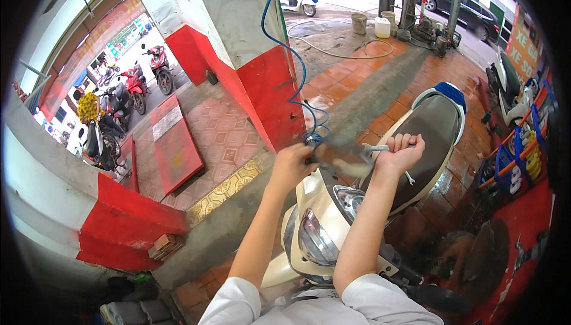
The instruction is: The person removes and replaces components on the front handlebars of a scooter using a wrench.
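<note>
My left hand is closed around the near end of a dark, flat, motion-blurred part that looks like a scooter mirror. My right hand makes a fist around a silver wrench, whose jaw points left at that part. Just below the right wrist another wrench end shows against the seat; whether it belongs to the same wrench I cannot tell. Both hands are above a cream scooter with a dark brown seat. Its headlight lies between my forearms.
A coiled blue air hose hangs by a red and white pillar. At right stands a rack with blue and yellow items. A red ramp plate lies at left. Buckets, a white jug and parked motorbikes are farther off.
</note>
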